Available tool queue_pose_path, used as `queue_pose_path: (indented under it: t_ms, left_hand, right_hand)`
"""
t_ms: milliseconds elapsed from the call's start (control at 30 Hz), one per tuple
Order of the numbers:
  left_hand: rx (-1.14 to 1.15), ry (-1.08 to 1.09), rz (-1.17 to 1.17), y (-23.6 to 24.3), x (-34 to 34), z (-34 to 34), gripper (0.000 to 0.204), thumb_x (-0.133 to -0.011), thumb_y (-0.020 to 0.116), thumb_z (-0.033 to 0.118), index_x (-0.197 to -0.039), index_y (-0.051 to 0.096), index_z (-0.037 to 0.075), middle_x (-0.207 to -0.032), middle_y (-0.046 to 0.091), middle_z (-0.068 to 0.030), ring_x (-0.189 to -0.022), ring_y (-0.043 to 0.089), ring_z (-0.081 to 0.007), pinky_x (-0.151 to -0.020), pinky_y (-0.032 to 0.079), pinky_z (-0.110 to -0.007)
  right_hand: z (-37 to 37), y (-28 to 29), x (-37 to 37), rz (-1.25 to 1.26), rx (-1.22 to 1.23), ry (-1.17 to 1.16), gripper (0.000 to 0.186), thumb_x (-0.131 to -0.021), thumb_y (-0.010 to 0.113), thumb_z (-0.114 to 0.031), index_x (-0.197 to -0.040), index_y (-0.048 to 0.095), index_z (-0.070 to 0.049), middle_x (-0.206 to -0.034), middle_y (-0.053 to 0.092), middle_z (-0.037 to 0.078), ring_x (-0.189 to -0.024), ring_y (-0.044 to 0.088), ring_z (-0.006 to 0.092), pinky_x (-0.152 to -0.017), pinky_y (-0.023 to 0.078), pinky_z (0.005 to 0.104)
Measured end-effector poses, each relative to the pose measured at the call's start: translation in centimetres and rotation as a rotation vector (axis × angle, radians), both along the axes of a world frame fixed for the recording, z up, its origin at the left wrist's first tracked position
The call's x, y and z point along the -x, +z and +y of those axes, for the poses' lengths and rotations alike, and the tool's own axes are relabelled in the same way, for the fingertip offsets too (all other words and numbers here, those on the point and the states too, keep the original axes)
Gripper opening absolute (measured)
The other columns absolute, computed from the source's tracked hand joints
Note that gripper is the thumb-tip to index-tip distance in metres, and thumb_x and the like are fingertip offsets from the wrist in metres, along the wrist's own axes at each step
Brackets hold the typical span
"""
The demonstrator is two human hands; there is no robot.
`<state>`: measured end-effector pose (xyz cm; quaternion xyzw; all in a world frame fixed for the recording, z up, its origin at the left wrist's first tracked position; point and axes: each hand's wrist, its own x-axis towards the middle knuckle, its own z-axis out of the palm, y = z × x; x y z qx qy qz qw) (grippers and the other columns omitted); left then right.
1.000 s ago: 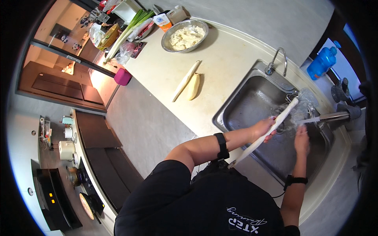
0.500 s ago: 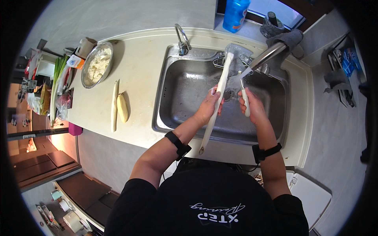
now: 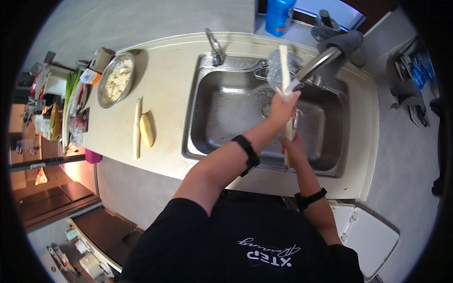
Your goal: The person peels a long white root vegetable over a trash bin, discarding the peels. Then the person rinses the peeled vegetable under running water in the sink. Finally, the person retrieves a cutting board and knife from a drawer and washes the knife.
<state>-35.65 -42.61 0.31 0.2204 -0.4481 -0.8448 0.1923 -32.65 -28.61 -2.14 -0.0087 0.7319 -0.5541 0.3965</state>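
A long pale peeled root point(image 3: 284, 63) stands nearly upright in my view, over the sink and under the tap's stream. My left hand point(image 3: 284, 107) is wrapped round its middle, right at the spout. Lower down, my right hand point(image 3: 293, 145) is closed close against the root's near end. A peeler point(image 3: 296, 119) shows in part between the two hands, rising from my right hand; its blade is hard to make out. Beneath lies the steel sink point(image 3: 222, 122), its drain partly hidden by my hands.
On the counter point(image 3: 167, 99) to the left lie a thin pale stick point(image 3: 137, 127) and a short yellowish piece point(image 3: 146, 129). A metal bowl point(image 3: 102, 94) of pale food sits beyond, near green onions point(image 3: 71, 89). A small tap point(image 3: 215, 49) and a blue bottle point(image 3: 279, 19) stand behind.
My left hand has moved right and up along the root, to the spout. The root has swung more upright. My right hand has dropped lower, beside the root's near end.
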Motion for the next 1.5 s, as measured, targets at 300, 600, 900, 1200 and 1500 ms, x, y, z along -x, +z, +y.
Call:
queue_pose_path:
  t_ms: [300,600,900,1200,1500]
  left_hand:
    - [0.054,0.409,0.058,4.7,7.8,-5.5,0.034,-0.095,0.052,0.043,-0.088,0.047,0.010,-0.054,0.042,-0.0025,-0.035,0.039,-0.0133,-0.031,0.032,-0.028]
    - [-0.390,0.355,0.044,0.6,4.8,-2.7,0.027,-0.093,0.041,0.038,-0.084,0.047,0.013,-0.056,0.041,-0.0006,-0.039,0.035,-0.0132,-0.032,0.029,-0.028]
    - [-0.424,0.292,0.135,0.0,5.4,-2.6,0.034,-0.091,0.046,0.044,-0.083,0.048,0.012,-0.057,0.044,-0.0031,-0.039,0.038,-0.0141,-0.034,0.037,-0.030]
    - [-0.192,0.156,-0.041,3.4,3.2,-1.1,0.044,-0.092,0.054,0.049,-0.080,0.047,0.007,-0.050,0.043,-0.0032,-0.035,0.042,-0.0141,-0.032,0.035,-0.029]
    - [-0.310,0.223,0.175,4.0,5.6,-6.2,0.038,-0.096,0.044,0.045,-0.079,0.043,0.010,-0.053,0.041,-0.0025,-0.035,0.035,-0.0133,-0.033,0.032,-0.029]
  right_hand:
    - [6.4,1.5,3.2,0.283,-0.151,0.172,0.028,-0.077,0.063,-0.016,-0.101,0.056,-0.002,-0.077,0.053,-0.001,-0.062,0.047,0.0080,-0.051,0.038,0.0264]
    - [10.3,1.8,4.6,0.279,-0.303,0.294,0.027,-0.073,0.061,-0.013,-0.097,0.055,-0.002,-0.068,0.047,0.000,-0.053,0.043,0.0083,-0.046,0.036,0.0274]
    - [10.7,-0.5,4.6,0.247,-0.303,0.316,0.018,-0.072,0.059,-0.012,-0.086,0.051,-0.004,-0.066,0.047,0.001,-0.050,0.045,0.0099,-0.045,0.037,0.0277]
    - [6.0,1.9,4.4,0.172,-0.117,0.275,0.015,-0.074,0.057,-0.010,-0.086,0.050,-0.007,-0.064,0.045,0.000,-0.048,0.043,0.0094,-0.044,0.036,0.0252]
    - [6.7,0.1,4.1,0.066,-0.028,0.302,0.017,-0.073,0.059,-0.010,-0.087,0.050,-0.008,-0.064,0.046,-0.001,-0.048,0.043,0.0085,-0.043,0.035,0.0243]
